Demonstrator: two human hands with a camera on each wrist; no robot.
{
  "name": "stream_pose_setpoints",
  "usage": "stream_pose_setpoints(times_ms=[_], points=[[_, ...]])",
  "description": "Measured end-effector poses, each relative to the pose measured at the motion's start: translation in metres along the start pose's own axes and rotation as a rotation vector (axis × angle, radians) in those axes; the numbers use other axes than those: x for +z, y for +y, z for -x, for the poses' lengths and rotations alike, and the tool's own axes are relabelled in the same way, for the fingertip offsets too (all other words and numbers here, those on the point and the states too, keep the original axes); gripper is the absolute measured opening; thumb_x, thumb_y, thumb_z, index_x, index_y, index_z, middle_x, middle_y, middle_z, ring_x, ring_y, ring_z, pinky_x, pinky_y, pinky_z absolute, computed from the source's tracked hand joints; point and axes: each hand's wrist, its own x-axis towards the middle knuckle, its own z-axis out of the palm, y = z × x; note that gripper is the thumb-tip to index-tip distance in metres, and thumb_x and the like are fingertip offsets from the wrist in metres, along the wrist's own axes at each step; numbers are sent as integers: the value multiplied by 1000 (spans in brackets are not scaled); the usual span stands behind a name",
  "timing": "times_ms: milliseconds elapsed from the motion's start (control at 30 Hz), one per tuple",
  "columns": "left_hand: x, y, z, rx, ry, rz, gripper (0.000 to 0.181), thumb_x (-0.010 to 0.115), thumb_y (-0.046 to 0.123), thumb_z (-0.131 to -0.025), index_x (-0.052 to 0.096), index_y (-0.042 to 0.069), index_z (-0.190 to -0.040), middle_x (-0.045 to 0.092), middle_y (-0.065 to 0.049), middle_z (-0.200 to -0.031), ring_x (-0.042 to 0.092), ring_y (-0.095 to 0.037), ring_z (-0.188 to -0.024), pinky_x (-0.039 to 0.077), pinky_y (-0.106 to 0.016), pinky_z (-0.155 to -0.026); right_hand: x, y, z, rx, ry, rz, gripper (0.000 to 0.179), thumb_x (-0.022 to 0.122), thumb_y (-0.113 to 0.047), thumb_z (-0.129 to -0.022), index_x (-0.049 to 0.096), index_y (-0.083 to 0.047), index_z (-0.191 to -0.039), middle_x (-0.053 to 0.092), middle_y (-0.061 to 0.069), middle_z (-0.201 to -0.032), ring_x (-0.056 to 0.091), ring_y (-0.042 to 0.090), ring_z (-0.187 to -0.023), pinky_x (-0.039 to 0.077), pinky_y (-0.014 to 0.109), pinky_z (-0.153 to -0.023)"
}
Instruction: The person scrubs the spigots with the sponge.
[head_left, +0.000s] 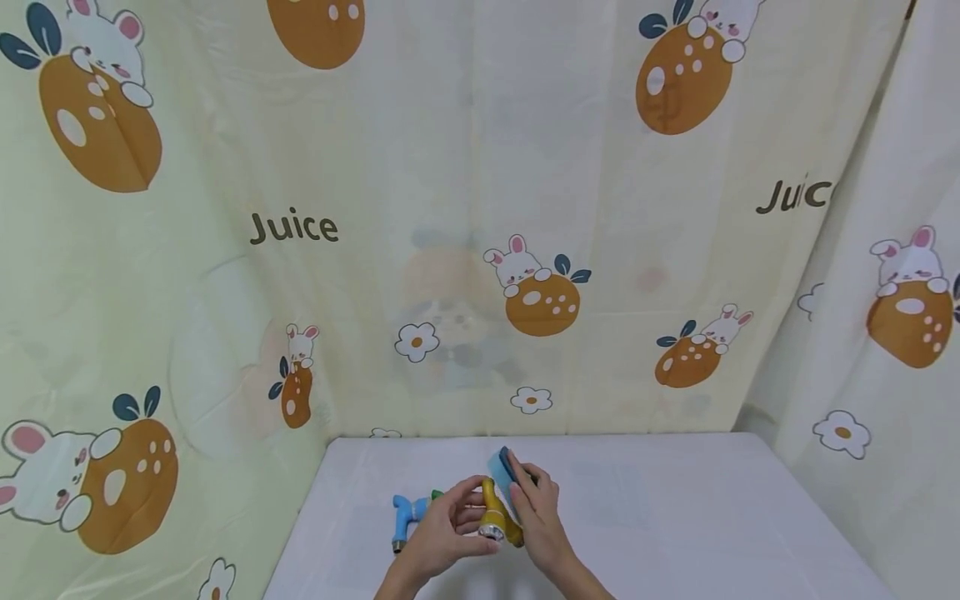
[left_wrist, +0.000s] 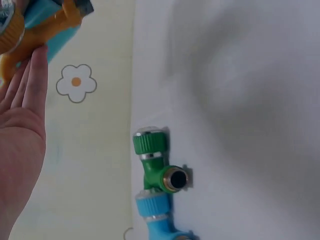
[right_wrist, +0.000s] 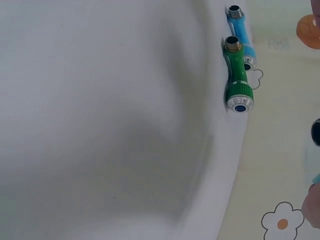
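My left hand (head_left: 441, 533) holds a yellow tap (head_left: 491, 507) with a silver-rimmed knob, its fingers behind the body and the thumb near the knob. My right hand (head_left: 543, 525) grips a light and dark blue sponge-like pad (head_left: 497, 472) against the tap's right side. In the left wrist view the tap (left_wrist: 37, 37) looks orange, and light blue shows behind it. A blue tap (head_left: 403, 518) lies on the table left of the hands. Beside it is a green tap (left_wrist: 154, 167), mostly covered by the left hand in the head view.
The white table (head_left: 675, 517) reaches back to a pale curtain (head_left: 465, 167) printed with rabbits, oranges and flowers. More of this curtain hangs along the left and right sides. Shadows of the hands fall on the tabletop.
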Motion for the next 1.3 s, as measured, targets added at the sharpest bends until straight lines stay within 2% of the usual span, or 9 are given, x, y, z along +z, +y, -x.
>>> stream_pose_setpoints(times_ms=[167, 267, 400, 500, 667, 767, 933, 1133, 1300], points=[[-8, -13, 0, 54, 135, -13, 94, 92, 14, -78, 33, 10, -151, 61, -17, -143, 64, -23, -126, 53, -22, -104, 7, -2, 10, -63, 50, 20, 46, 42, -37, -112, 42, -35, -159, 36, 8, -154, 24, 25, -132, 38, 43, -100], [-12, -19, -2, 88, 201, -28, 101, 93, 12, -76, 29, 12, -154, 64, -17, -140, 65, -23, -124, 53, -22, -105, 12, -3, 18, -173, 86, 45, 45, 48, -29, -110, 49, -33, -155, 39, 2, -152, 26, 19, -129, 37, 40, -99], [-14, -19, -1, 104, 240, -4, 103, 93, 9, -75, 32, 13, -157, 53, -17, -145, 64, -28, -127, 55, -30, -104, 17, -4, 26, -320, 127, 102, 48, 54, -19, -106, 54, -31, -152, 41, -2, -152, 28, 14, -128, 38, 40, -98], [-14, -17, -1, 115, 253, 16, 98, 94, 8, -74, 36, 13, -153, 44, -20, -146, 63, -32, -129, 57, -34, -102, 21, -4, 29, -368, 124, 125, 50, 55, -17, -105, 54, -31, -152, 41, -3, -153, 28, 11, -129, 38, 40, -97], [-13, -16, -2, 141, 249, -6, 97, 96, 8, -71, 42, 14, -151, 54, -19, -136, 67, -30, -125, 58, -32, -101, 23, -8, 32, -309, 82, 126, 49, 56, -23, -105, 52, -35, -153, 41, -3, -154, 28, 10, -126, 39, 40, -98], [-11, -15, -2, 160, 243, -62, 97, 97, 11, -70, 44, 14, -152, 60, -16, -131, 70, -25, -121, 58, -32, -101, 23, -10, 31, -258, 66, 141, 49, 55, -28, -107, 49, -39, -154, 40, 0, -154, 28, 13, -125, 39, 41, -97], [-6, -11, -2, 174, 258, -165, 96, 99, 18, -68, 49, 17, -150, 64, -13, -127, 72, -22, -117, 59, -32, -99, 23, -11, 25, -246, 78, 196, 49, 54, -30, -108, 47, -37, -156, 41, 9, -152, 30, 19, -123, 39, 41, -95], [2, -7, -3, 144, 233, -203, 96, 97, 11, -69, 48, 15, -152, 63, -12, -127, 69, -28, -122, 57, -37, -101, 23, -9, 17, -191, 95, 183, 47, 53, -34, -108, 48, -35, -156, 43, 11, -148, 31, 23, -123, 37, 42, -94], [6, -8, -3, 134, 232, -220, 96, 95, 7, -70, 47, 12, -153, 64, -11, -128, 69, -30, -123, 58, -30, -99, 22, -8, 13, -104, 52, 166, 47, 50, -38, -109, 47, -36, -156, 44, 13, -146, 32, 27, -124, 32, 43, -94]])
